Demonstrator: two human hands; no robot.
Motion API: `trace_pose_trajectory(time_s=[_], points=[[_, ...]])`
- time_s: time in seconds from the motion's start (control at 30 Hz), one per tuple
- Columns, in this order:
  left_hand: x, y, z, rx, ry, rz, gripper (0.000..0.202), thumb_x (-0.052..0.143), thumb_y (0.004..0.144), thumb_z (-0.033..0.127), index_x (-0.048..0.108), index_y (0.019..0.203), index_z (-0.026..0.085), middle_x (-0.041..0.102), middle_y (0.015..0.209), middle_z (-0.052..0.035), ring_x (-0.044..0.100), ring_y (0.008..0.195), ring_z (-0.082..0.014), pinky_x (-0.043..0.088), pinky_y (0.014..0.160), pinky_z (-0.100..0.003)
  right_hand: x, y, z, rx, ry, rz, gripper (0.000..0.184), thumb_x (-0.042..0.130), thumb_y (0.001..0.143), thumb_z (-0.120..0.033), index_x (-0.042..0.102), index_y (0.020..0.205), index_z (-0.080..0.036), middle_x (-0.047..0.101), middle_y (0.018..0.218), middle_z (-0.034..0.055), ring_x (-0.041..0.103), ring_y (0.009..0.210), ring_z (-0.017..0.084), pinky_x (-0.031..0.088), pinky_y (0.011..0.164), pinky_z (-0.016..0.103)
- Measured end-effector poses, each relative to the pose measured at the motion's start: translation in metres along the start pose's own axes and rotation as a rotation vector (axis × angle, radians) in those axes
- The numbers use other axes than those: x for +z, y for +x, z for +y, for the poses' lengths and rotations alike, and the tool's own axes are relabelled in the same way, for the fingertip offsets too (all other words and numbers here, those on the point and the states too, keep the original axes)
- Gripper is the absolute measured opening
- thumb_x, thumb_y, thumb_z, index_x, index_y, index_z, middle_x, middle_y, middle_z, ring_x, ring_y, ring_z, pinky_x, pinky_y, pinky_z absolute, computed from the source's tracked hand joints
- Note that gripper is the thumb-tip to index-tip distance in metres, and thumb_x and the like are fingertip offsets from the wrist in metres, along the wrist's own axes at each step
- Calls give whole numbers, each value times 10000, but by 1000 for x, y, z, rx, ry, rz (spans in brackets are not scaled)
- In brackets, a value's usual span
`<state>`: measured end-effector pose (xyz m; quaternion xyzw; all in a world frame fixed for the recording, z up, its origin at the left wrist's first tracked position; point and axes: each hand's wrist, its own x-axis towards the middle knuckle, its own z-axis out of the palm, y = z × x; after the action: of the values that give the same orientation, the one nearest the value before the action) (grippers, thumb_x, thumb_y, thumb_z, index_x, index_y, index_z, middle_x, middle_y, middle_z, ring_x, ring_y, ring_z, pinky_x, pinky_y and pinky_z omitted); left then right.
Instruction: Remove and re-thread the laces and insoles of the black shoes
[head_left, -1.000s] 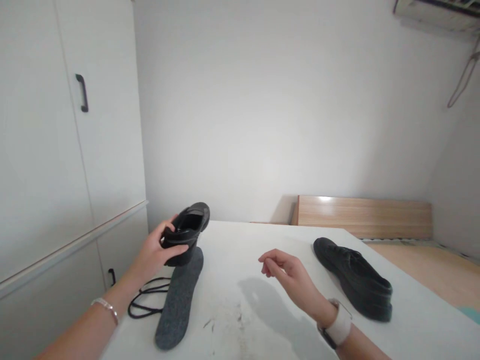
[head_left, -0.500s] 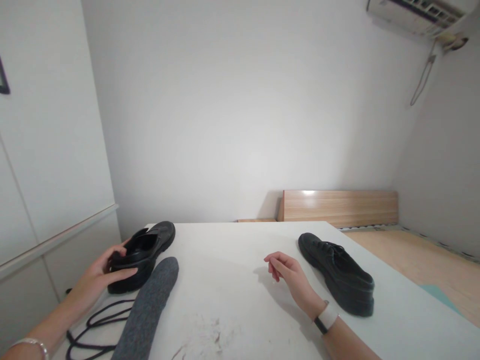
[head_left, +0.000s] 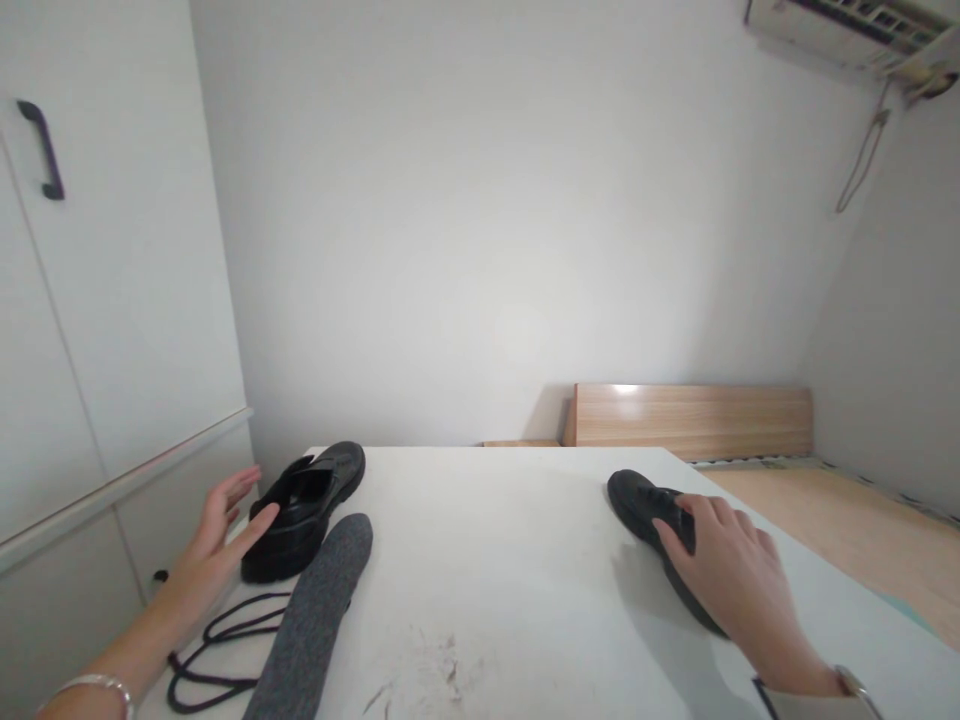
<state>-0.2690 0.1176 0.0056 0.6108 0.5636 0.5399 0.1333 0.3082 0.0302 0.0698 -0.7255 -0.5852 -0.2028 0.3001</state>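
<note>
A black shoe (head_left: 289,545), its lacing part gaping without laces, rests at the table's left side. My left hand (head_left: 221,530) is open beside its heel, fingers spread and thumb at the collar. A grey felt-like insole (head_left: 315,620) lies right of that shoe, partly over a loose black shoelace (head_left: 206,660). On the right, my right hand (head_left: 731,570) is over a second black shoe (head_left: 637,505), with thumb and forefinger apart above its laced part. The hand hides most of that shoe's opening and heel; whether it touches the shoe I cannot tell.
Both shoes stand on a white table (head_left: 480,560) with dark scuff marks near the front. A white cabinet (head_left: 142,300) flanks the left side. Beyond the right edge is a bed base (head_left: 840,510) with a wooden headboard (head_left: 690,415).
My left hand has let go of the left shoe's heel and opened. The right hand has moved right from over the bare table to above the laced shoe, its fingers spreading.
</note>
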Motion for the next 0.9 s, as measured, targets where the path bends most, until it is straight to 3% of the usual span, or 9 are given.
trace_pose_trajectory(time_s=[0.07,0.17,0.23,0.3,0.47,0.53,0.67,0.77,0.9], points=[[0,-1,5,38,37,-69,614,538,874,654,443,1357,287,461,1458,-94,394,1411,-331,263,1191,-552,1,-4,35,-47,-227,-99,399,499,829,-516,670,900,-162,681,882,169,614,893,412,420,826,569],[1,-2,10,86,87,-131,530,651,818,590,556,1237,278,477,1419,-81,425,1371,-342,309,1167,-538,12,-7,79,-172,-236,-185,362,589,768,-530,710,855,-200,719,867,155,654,926,398,453,837,541],[2,-2,10,96,104,-128,479,657,818,557,569,1181,257,460,1434,-102,444,1355,-342,392,1113,-520,20,-6,92,-228,-182,-197,337,625,754,-505,736,872,-209,734,840,160,679,884,382,476,846,518],[3,-2,8,100,114,-109,428,649,812,556,578,1077,228,460,1436,-133,474,1330,-350,458,1049,-508,24,-4,87,-253,-107,-193,313,609,789,-490,742,875,-220,737,823,154,694,803,354,510,774,473],[5,0,5,130,133,-79,381,647,806,538,560,998,221,489,1415,-148,517,1292,-345,473,1022,-506,9,-13,18,-409,93,-4,339,524,923,-507,667,793,-228,701,749,90,664,636,252,482,585,348],[6,0,3,144,140,-76,380,638,818,525,564,1034,222,490,1414,-149,520,1286,-341,451,1045,-519,-3,-22,-18,-468,215,61,295,515,970,-430,617,789,-220,631,654,37,604,538,186,438,530,298],[8,1,3,172,153,-54,408,617,832,539,566,1074,214,490,1406,-160,513,1283,-347,388,1094,-558,-20,-42,-87,-703,363,86,208,523,976,-231,554,771,-209,547,605,9,532,532,156,382,533,285],[10,1,5,195,169,-36,409,616,836,544,574,1071,211,524,1360,-151,518,1274,-344,361,1118,-558,-20,-58,-129,-837,397,90,270,514,945,-129,497,689,-212,530,584,10,492,533,150,335,522,295],[13,-2,10,217,195,0,418,612,850,515,552,1141,222,560,1277,-126,540,1241,-332,396,1100,-554,-3,-76,-165,-951,399,169,337,487,920,-78,465,613,-214,516,529,2,456,493,143,290,495,313]])
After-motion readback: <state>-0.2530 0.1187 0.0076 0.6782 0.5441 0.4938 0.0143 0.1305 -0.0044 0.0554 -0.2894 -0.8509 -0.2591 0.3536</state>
